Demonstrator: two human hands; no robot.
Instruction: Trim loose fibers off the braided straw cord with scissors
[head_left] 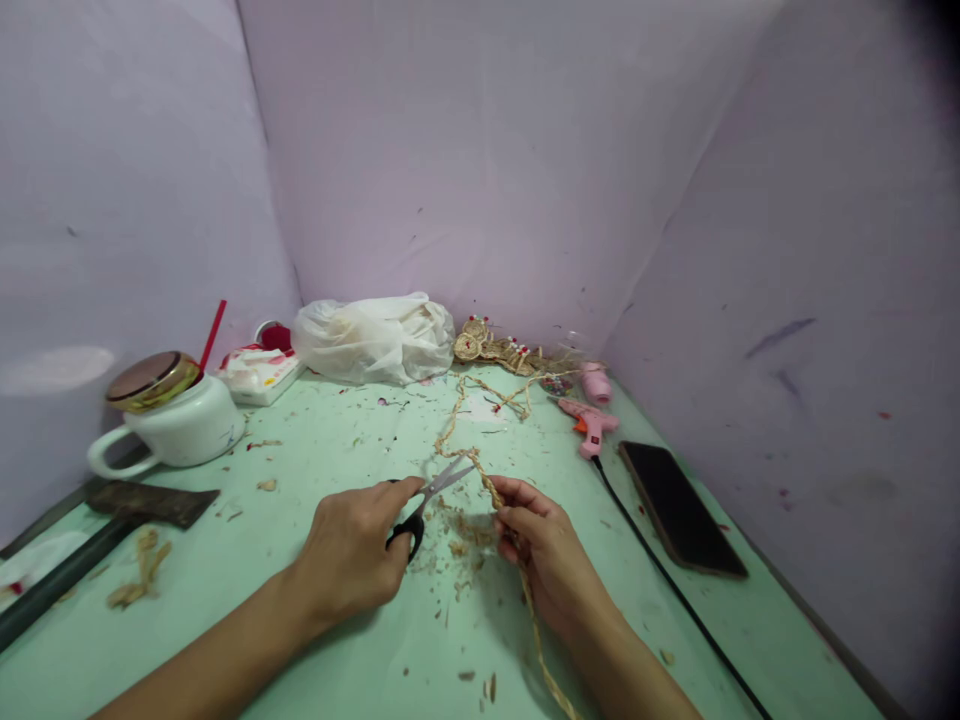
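My left hand (358,548) is closed on a pair of scissors (442,482) with black handles, its fingers in the loops. The blades point right and lie slightly apart, close to a braided straw cord (486,476); whether they touch it I cannot tell. My right hand (541,548) pinches that cord between thumb and fingers just right of the blade tips. From there the cord runs down past the wrist to the bottom edge, and its far part winds away across the green tabletop (360,440). Brown fibre scraps (469,535) lie between the hands.
At the left stand a white mug (191,425) with a lidded jar on top and a hammer (154,503). A white plastic bag (375,338) and coiled straw pieces (495,348) sit by the back wall. To the right are a pink glue gun (591,425), its black cord and a phone (681,508).
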